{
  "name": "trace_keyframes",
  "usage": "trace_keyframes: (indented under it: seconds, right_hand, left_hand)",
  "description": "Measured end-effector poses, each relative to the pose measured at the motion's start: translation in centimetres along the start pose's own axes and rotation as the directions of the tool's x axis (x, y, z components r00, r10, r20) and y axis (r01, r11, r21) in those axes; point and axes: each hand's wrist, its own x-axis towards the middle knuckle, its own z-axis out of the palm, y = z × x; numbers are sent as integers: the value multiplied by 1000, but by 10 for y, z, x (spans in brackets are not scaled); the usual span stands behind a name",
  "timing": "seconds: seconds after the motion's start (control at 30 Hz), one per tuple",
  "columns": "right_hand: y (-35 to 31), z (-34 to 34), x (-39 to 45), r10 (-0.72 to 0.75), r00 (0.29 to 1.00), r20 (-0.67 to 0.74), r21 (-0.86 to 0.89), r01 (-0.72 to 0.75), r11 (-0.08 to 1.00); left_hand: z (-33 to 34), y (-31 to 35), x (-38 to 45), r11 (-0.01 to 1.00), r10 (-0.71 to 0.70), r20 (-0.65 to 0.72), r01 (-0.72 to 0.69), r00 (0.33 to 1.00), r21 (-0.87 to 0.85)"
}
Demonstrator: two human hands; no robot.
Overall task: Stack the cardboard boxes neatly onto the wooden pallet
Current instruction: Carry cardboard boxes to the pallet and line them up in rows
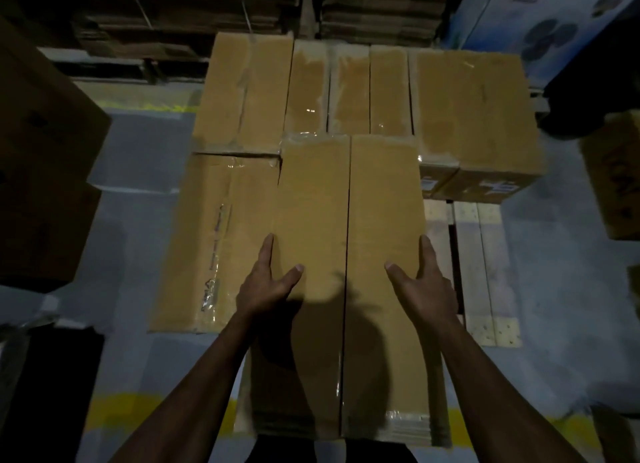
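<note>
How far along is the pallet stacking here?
Done: a back row of boxes and a front-left box sit on the pallet. In hand: left hand and right hand grip the middle box. Left: bare slats at front right.

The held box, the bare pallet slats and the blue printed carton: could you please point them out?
held box [346,220], head view, top face.
pallet slats [485,254], head view, bare wood.
blue printed carton [540,15], head view, side.

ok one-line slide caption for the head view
Left hand and right hand grip the sides of a cardboard box over a part-loaded wooden pallet.
</note>
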Motion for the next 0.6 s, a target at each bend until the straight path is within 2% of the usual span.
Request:
trace_keyframes:
  seconds: [0.23,0.4,0.6]
  right_hand:
    - [46,40,61,23,999,-27,5,-23,1000]
    - [66,79,104,16,1000,-23,34,-16,999]
    - [79,125,150,3,1000,-16,107,-2,994]
  left_hand:
    - [53,-41,54,1000,13,1,-13,1000,11]
    - [76,-73,96,1000,-22,-85,22,996,1]
    - [91,-108,133,991,101,-122,-111,987,-77]
